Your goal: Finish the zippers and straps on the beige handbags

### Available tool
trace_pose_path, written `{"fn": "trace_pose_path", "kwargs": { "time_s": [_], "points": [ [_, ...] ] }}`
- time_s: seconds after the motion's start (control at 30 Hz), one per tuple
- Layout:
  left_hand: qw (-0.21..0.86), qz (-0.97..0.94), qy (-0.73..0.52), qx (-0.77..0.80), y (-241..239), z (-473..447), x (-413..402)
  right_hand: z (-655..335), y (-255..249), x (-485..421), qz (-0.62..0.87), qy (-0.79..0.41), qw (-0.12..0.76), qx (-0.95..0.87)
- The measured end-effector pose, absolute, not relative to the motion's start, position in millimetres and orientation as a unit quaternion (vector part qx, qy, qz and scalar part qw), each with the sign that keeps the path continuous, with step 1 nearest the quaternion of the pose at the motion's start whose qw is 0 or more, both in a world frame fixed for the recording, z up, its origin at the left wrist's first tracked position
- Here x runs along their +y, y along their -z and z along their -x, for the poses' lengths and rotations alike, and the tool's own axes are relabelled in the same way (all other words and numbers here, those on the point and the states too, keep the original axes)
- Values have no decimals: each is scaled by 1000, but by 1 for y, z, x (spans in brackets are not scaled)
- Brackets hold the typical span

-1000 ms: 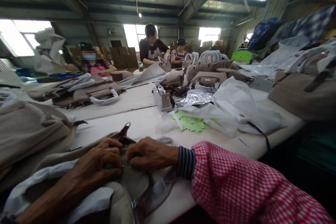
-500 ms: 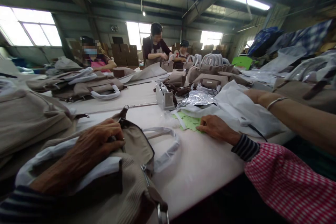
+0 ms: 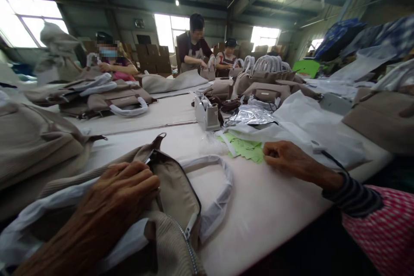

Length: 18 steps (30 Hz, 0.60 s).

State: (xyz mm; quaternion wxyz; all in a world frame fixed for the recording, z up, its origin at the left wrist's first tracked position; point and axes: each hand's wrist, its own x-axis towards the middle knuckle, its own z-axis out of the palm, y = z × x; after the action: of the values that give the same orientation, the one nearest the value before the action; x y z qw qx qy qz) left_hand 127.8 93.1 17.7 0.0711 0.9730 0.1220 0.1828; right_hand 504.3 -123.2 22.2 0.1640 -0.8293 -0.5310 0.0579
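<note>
A beige handbag (image 3: pixel 176 189) with an open zipper and a plastic-wrapped handle (image 3: pixel 220 198) lies on the white table (image 3: pixel 265 215) in front of me. My left hand (image 3: pixel 119 198) lies on the bag, its fingertips bent over the rim of the opening and holding it. My right hand (image 3: pixel 286 159) rests further right on the table. Its fingers are curled shut at the edge of a small pile of green paper tags (image 3: pixel 246 148). Whether a tag sits between the fingers is hidden.
A tape dispenser (image 3: pixel 207 114), crumpled foil (image 3: pixel 250 116) and white plastic bags (image 3: pixel 310 125) lie behind the tags. More beige bags are piled at the left (image 3: pixel 32 146), further back (image 3: pixel 118 99) and at the far end (image 3: pixel 265 82). Three people (image 3: pixel 196 49) work at the far end.
My right hand left the bag, reached right to the green tags, lay flat on them, then curled shut. My left hand stayed on the bag. Another person's arm at the right has gone.
</note>
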Motion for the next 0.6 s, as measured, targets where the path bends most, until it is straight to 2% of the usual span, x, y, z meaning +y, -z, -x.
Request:
{"fn": "trace_pose_path", "kwargs": {
  "time_s": [0.17, 0.37, 0.47, 0.6],
  "points": [
    [39, -979, -167, 107, -28, -123, 73, -477, -37, -113, 769, -118, 289, -557],
    [18, -977, -178, 114, -29, -123, 67, -388, -56, -51, 592, -404, 429, -550],
    [38, -976, -178, 121, -29, -122, 69, -347, -46, -11, 541, -494, 434, -525],
    [72, -981, -132, 119, -29, -125, 70, -323, -13, 28, 555, -522, 426, -487]
  ]
}}
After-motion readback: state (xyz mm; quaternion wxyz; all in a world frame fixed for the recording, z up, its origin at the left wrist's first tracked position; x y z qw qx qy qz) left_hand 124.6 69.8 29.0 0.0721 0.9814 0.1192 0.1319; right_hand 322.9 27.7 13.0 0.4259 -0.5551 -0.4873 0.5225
